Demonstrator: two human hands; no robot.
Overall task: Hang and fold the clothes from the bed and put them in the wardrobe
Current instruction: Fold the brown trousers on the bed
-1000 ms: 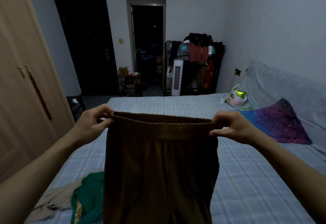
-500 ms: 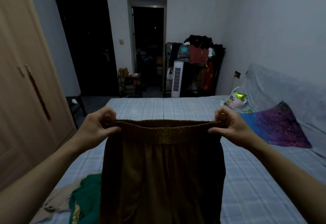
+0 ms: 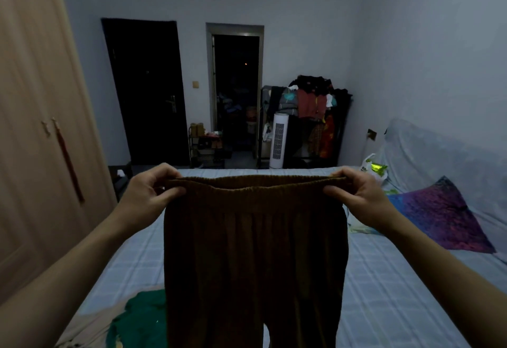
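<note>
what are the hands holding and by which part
Brown trousers, by the elastic waistband: left hand pinches its left end, right hand its right end.

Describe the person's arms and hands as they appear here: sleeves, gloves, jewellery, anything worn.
Both forearms are bare as far as the picture shows; no sleeve or cuff is in view on either side. The left hand and the right hand wear no gloves. No watch, bracelet or ring is visible on the wrists or fingers, though the room is dim and fine details would be hard to make out.
</note>
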